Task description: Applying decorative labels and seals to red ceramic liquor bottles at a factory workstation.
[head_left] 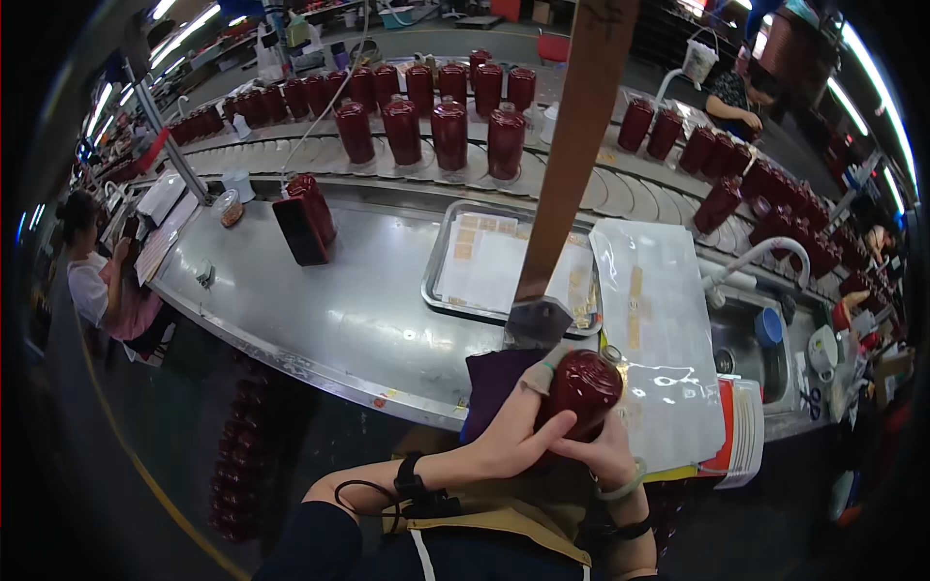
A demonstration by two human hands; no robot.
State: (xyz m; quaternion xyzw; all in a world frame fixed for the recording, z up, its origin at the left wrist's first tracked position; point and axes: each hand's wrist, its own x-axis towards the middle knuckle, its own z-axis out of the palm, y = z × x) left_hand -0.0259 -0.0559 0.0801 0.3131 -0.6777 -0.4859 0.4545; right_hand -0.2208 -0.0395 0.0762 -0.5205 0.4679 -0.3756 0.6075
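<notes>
A glossy dark red bottle [586, 385] with a short clear neck is tilted between my two hands, just in front of the table edge. My left hand [518, 431] wraps round its left side, with pale covers on some fingers and the thumb across the front. Around the lower right side close the fingers of my right hand [603, 453], partly hidden by the bottle. Beside my left hand a dark purple cloth [492, 389] lies over the table's edge. Sheets of gold labels under clear plastic [664, 358] lie to the right of the bottle.
A brown post [572, 145] rises close beyond my hands. Behind it sits a metal tray [434, 266] with label sheets. A phone [298, 232] leans on another red bottle [320, 198]. Rows of red bottles [449, 136] stand on the conveyor [387, 177]. The sink [741, 358] is at right; co-workers sit nearby.
</notes>
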